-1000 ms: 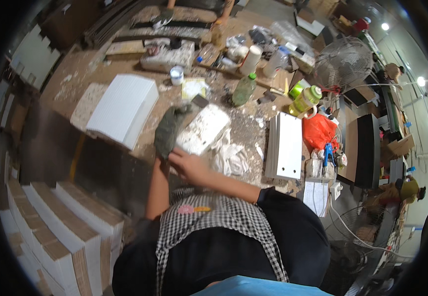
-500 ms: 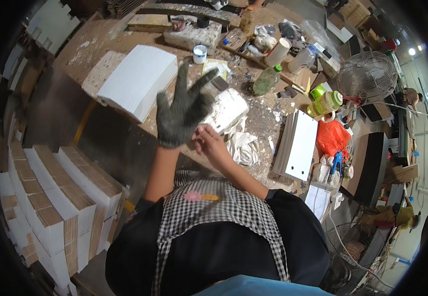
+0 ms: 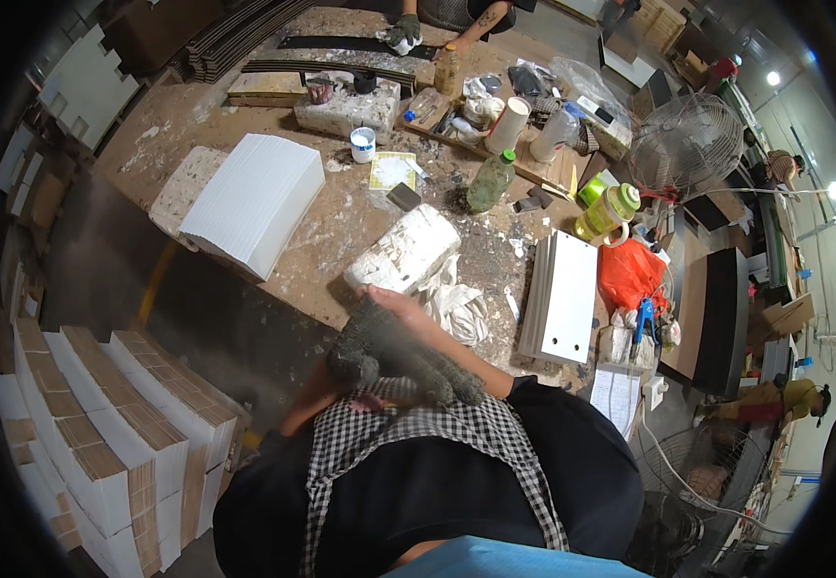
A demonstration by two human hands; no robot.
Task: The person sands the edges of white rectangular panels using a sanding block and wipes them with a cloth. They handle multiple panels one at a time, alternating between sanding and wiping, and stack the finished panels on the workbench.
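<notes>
My left hand (image 3: 394, 356), in a dark grey-green work glove, is bent back near the apron, over my right wrist. Its gloved fingers are extended and somewhat smeared by motion. Bare and partly covered by the glove, my right hand (image 3: 391, 306) lies against the gloved hand; its fingers are mostly hidden. Just beyond both hands rests a white, stained block (image 3: 406, 249) on the worktable (image 3: 331, 275). A crumpled white cloth (image 3: 457, 306) lies beside the block.
White panels are stacked at left (image 3: 254, 197) and right (image 3: 561, 294). Bottles, including a green-capped bottle (image 3: 491, 183), stand farther back with a white cup (image 3: 362, 144). A co-worker's gloved hand (image 3: 404, 34) holds a cloth at the far edge. White-and-brown stacks (image 3: 110, 414) stand at lower left.
My gloved left hand has swung down from upright, fingers spread, toward the apron. My right hand has shifted slightly left and is now partly covered. The view has tilted, revealing the co-worker's hands.
</notes>
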